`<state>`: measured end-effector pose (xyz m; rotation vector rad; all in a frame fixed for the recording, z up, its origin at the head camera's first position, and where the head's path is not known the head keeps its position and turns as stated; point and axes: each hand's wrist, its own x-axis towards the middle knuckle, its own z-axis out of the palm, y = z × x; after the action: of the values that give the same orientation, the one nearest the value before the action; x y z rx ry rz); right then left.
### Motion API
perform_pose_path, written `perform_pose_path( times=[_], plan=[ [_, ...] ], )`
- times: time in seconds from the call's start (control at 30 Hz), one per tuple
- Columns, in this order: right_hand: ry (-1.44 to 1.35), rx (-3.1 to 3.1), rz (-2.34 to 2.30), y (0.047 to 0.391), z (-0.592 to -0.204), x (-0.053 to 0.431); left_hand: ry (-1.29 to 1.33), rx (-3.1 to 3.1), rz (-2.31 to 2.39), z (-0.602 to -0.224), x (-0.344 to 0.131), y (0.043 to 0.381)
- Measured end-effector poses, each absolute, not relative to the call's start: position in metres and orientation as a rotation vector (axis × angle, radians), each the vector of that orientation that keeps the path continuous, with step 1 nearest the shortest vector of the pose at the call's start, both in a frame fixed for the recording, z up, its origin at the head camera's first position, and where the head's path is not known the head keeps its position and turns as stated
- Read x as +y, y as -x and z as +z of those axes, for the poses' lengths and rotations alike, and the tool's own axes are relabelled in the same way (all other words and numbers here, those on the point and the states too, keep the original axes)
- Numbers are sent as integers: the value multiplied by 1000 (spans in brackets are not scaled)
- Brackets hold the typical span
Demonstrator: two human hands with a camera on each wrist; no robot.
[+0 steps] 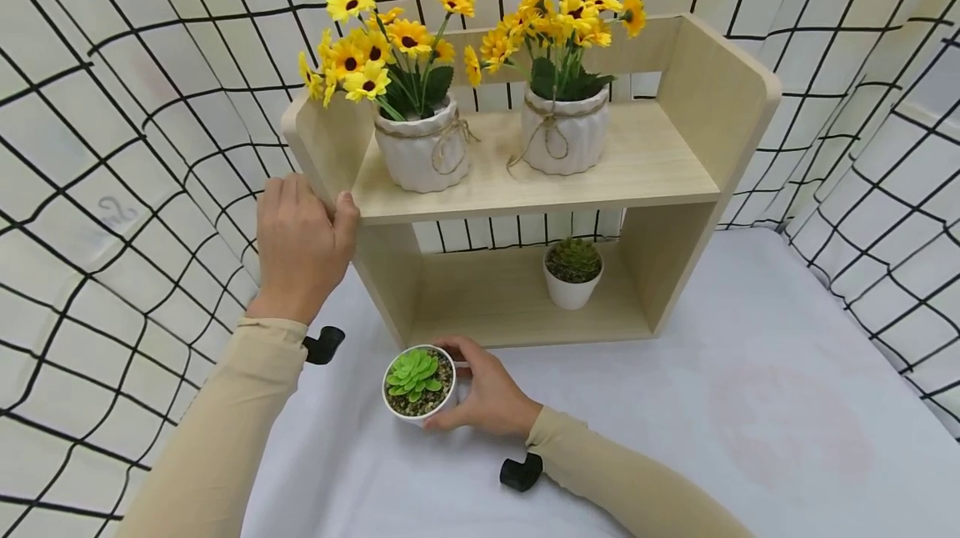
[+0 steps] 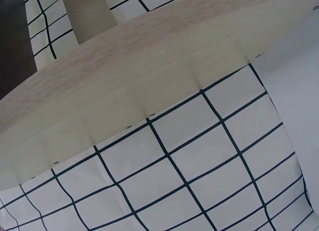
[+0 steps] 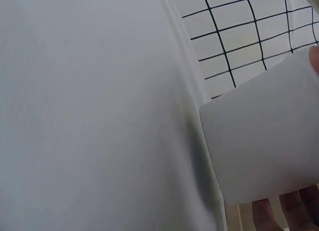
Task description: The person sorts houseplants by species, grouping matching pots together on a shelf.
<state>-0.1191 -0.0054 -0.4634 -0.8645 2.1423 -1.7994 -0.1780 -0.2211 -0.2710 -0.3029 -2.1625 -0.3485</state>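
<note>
My right hand [image 1: 491, 394] grips a white pot with a bright green succulent [image 1: 414, 373] and pebbles, thumb on the near side and fingers on the far side. The pot is in front of the shelf's lower left corner. In the right wrist view, the white pot [image 3: 264, 136] is close above or on the cloth; I cannot tell which. My left hand [image 1: 303, 233] holds the left side panel of a light wooden two-tier shelf [image 1: 480, 208], thumb at its front edge. The left wrist view shows the panel [image 2: 124, 86], not the fingers.
Two white pots of yellow flowers, a left one [image 1: 423, 154] and a right one [image 1: 566, 138], stand on the upper tier. A dark green succulent in a white pot [image 1: 572, 292] sits on the lower tier, right side. White cloth [image 1: 750, 404] covers the table; black wire mesh [image 1: 135, 271] surrounds it.
</note>
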Motion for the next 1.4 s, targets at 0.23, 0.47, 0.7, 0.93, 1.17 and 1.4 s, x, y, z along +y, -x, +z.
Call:
perform_pose_path(
  times=[0.23,0.47,0.7,0.93,1.17,1.4],
  plan=[
    [807,2190,-1853,129,-458,4,284,-2192,-336,-272,-226,177],
    [758,2245,-1913,142,-453,14,293,-2171,-346,-273,-226,178],
    [700,2250,-2007,158,-447,19,308,-2154,-346,-270,-224,180],
    [708,2346,-2061,172,-447,22,317,-2155,-338,-268,-222,180],
    [609,2397,-2083,181,-455,25,316,-2154,-354,-270,-221,180],
    [449,2403,-2138,188,-463,27,302,-2182,-349,-271,-222,178]
  ],
)
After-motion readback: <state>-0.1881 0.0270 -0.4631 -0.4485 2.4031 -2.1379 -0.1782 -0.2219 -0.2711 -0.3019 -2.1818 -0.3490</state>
